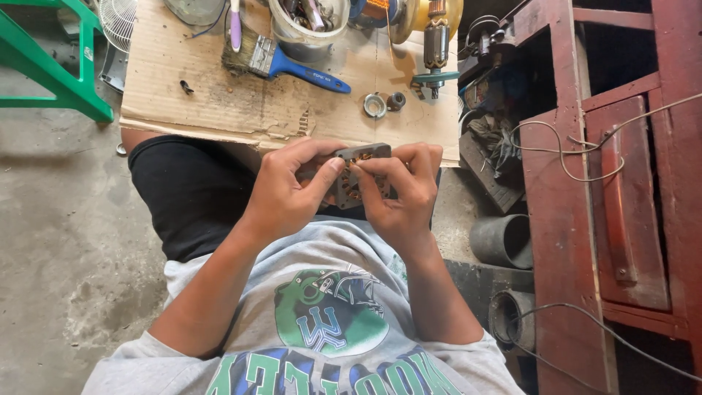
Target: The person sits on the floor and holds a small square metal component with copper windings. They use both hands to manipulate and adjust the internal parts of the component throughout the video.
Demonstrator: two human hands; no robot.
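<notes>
Both hands hold one small dark grey part (357, 175) with copper windings showing inside it, close above my lap. My left hand (289, 192) grips its left side, thumb pressed on the face. My right hand (401, 192) grips its right side with the fingers curled over the top edge. Much of the part is hidden behind my fingers.
A cardboard sheet (219, 102) lies on the floor ahead, bearing a blue-handled brush (281, 62), a plastic tub of parts (307, 25), a motor rotor (436, 44), a bearing ring (374, 105) and a small bushing (396, 100). A red wooden cabinet (607, 197) with loose wires stands right; a green frame (51, 66) left.
</notes>
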